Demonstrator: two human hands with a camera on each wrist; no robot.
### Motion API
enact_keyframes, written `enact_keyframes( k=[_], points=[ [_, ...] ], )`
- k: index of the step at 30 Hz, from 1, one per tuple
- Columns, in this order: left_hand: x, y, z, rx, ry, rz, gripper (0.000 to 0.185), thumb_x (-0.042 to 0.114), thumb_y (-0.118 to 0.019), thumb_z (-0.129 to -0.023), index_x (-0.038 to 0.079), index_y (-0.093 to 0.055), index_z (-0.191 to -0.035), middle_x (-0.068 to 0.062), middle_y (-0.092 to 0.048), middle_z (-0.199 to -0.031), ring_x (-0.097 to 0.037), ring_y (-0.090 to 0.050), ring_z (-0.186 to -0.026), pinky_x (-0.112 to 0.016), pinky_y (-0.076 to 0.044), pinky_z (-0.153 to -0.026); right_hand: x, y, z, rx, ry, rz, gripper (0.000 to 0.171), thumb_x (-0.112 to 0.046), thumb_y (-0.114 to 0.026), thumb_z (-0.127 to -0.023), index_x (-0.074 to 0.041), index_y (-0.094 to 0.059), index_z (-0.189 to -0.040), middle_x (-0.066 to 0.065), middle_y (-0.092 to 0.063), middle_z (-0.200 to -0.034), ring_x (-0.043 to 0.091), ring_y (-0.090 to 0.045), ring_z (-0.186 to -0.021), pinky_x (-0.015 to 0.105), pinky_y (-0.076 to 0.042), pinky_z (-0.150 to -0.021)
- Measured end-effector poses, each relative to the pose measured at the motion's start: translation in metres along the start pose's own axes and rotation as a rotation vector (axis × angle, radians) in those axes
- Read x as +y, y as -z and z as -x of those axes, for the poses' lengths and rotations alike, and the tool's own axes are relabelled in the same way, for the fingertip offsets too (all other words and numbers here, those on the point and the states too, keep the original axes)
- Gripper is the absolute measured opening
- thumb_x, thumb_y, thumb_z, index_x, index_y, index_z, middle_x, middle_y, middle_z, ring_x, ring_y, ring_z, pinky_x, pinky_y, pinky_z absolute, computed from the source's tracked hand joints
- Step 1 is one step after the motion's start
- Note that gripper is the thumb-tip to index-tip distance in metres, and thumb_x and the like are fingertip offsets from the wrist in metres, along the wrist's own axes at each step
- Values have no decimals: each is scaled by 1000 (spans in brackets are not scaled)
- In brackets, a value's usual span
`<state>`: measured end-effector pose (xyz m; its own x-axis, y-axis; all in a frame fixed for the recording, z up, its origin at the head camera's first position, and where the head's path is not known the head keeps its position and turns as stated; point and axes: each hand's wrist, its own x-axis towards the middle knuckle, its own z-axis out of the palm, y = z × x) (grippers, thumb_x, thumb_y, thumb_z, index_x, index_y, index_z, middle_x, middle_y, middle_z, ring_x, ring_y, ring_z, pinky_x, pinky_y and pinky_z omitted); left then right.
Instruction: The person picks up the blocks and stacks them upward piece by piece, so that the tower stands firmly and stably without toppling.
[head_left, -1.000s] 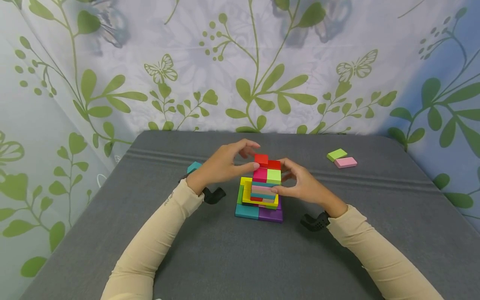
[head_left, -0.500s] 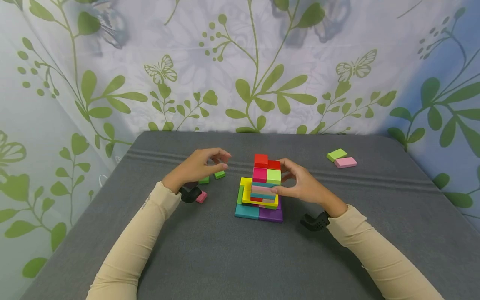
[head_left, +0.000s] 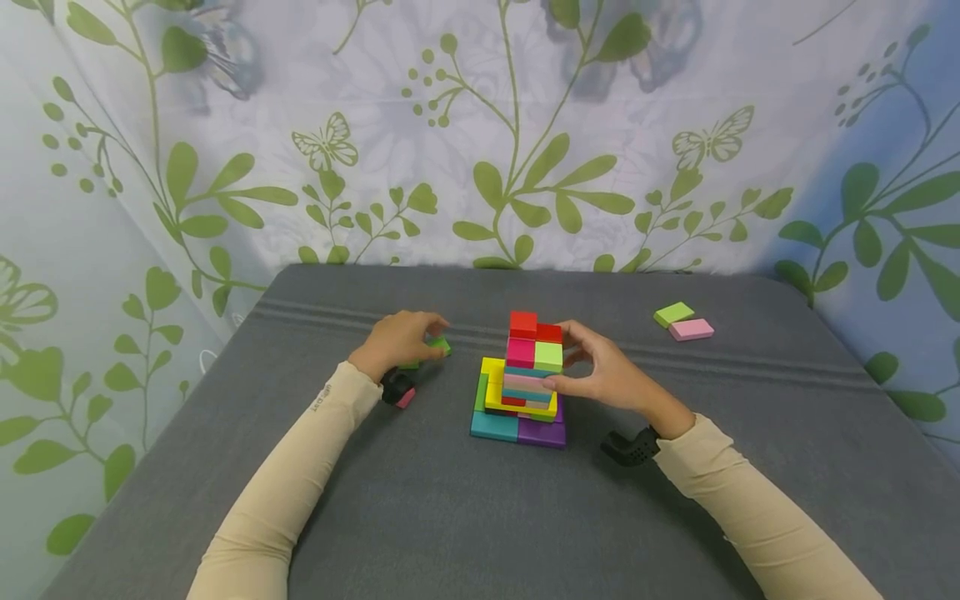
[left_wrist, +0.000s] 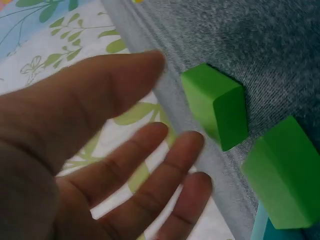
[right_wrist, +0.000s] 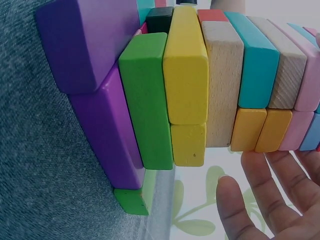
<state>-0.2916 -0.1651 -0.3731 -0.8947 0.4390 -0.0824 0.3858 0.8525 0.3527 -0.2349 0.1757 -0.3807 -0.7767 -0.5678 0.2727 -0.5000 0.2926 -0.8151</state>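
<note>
A tower of stacked coloured wooden blocks (head_left: 527, 383) stands mid-table, with teal and purple blocks at its base. On its top lies a red block (head_left: 523, 323). My right hand (head_left: 611, 371) holds the tower's right side, thumb on the front near a pink block and fingers behind. Left of the tower, my left hand (head_left: 401, 340) hovers by a green block (head_left: 441, 345), fingers spread and parted from the thumb. In the left wrist view that green block (left_wrist: 215, 106) lies just past the fingertips, with a second green block (left_wrist: 282, 175) beside it.
A pink block (head_left: 406, 399) lies partly hidden under the left wrist's black strap. Toward the back right of the grey table (head_left: 450, 517) rest a lime block (head_left: 673, 313) and a pink block (head_left: 692, 330). A leaf-patterned curtain hangs behind the table.
My left hand has left the tower's top and moved left, then down toward the green blocks. The right hand has stayed on the tower.
</note>
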Motion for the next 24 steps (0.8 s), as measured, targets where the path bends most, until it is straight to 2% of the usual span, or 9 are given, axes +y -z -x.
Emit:
enact_keyframes(
  k=[4,10,13,16,20,24],
  points=[
    [-2,-5,-5,-8,52,-61,57,27,-84,-97,7,-66,-147,-13,-72,-137,-34,-68,-124,-56,-51,-108,1,-1,0,2,0,-2,56,-15,-83,-91,4,-56,-136,15,-65,-128,39,-60,-116,41,-56,-98],
    [-3,-8,-8,-16,78,-86,51,25,-85,-96,6,-70,-141,-12,-75,-133,-33,-69,-123,-62,-39,-118,1,-1,0,3,1,-8,56,-15,-83,-92,4,-56,-137,15,-65,-128,36,-60,-116,38,-56,-98],
    [-2,-6,-7,-10,55,-75,45,23,-82,-98,7,-72,-139,-12,-75,-133,-33,-68,-124,-62,-38,-119,2,-1,1,5,2,-8,56,-15,-83,-92,4,-56,-137,15,-65,-128,36,-60,-116,38,-56,-98],
    [1,-3,-5,25,2,-44,40,21,-79,-100,6,-74,-136,-13,-75,-132,-32,-69,-122,-58,-45,-114,2,-1,1,5,2,-8,56,-15,-83,-92,4,-56,-137,14,-65,-128,37,-60,-116,40,-56,-99],
    [5,1,-5,90,-66,28,38,21,-74,-103,2,-74,-136,-16,-74,-132,-35,-69,-121,-55,-52,-106,3,-1,0,5,2,-9,56,-15,-83,-92,4,-56,-137,15,-65,-128,35,-60,-116,42,-56,-99],
    [12,8,-5,156,-111,100,40,19,-71,-104,0,-71,-139,-18,-72,-134,-38,-66,-122,-56,-49,-107,3,-1,0,5,3,-7,56,-16,-83,-92,4,-56,-137,15,-65,-128,29,-61,-115,41,-56,-99]
  ],
)
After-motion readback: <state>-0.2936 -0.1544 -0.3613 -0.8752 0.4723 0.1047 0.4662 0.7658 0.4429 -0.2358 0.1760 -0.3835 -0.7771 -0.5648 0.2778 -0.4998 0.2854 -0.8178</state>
